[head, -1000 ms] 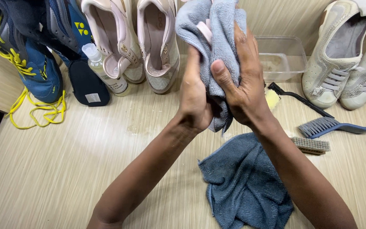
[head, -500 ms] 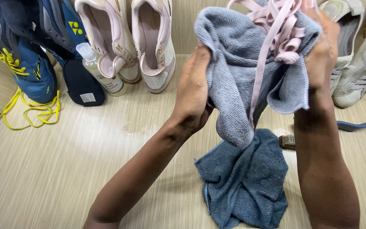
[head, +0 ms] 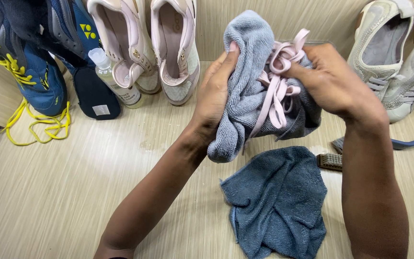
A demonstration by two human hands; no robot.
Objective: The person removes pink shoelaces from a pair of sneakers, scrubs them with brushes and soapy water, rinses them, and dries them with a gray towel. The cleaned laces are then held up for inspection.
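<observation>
Hands meet again at chest height above the pale wooden tabletop (head: 73, 201): the left hand (head: 216, 96) closes around a light grey-blue towel (head: 245, 96), while the right hand (head: 336, 86), spread wide half a second ago, now pinches the pale pink shoelaces (head: 276, 91) bundled against the cloth. With the towel gathered back around the laces, the rubbing looks under way rather than finished. A darker blue cloth (head: 279, 201) lies crumpled below, pink sneakers (head: 144, 43) behind.

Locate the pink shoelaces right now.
In the head view, the pink shoelaces lie bundled in the grey towel held up by both hands, right of centre, above the blue cloth.
</observation>
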